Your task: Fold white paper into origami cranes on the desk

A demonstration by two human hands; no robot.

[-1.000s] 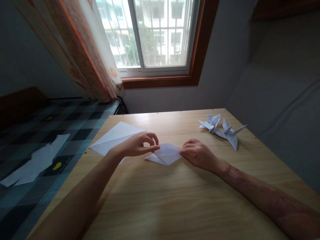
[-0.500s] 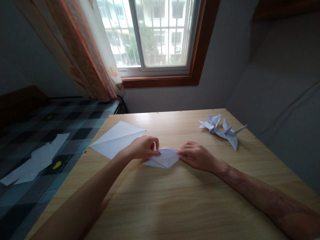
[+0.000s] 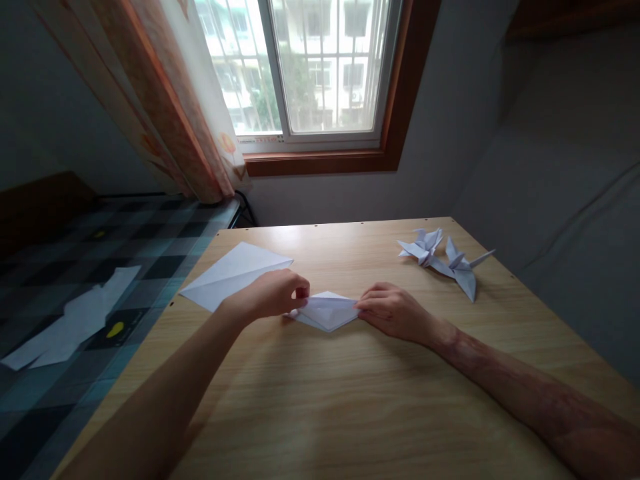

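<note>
A small folded piece of white paper, roughly diamond-shaped with several creases, lies low over the middle of the wooden table. My left hand pinches its left corner between thumb and fingers, covering that tip. At the opposite corner, my right hand is closed on the paper with thumb and fingertips. Behind my left wrist rests a larger white paper sheet, creased along its length and partly hidden by the hand.
Two folded paper cranes sit at the table's back right. Left of the wooden table is a bed with a checked cover, bearing cut white paper scraps. A window and curtain are beyond.
My left hand has shifted slightly left, out to the folded paper's left corner. The paper's upper layer now lies wider and flatter. My right hand has hardly moved.
</note>
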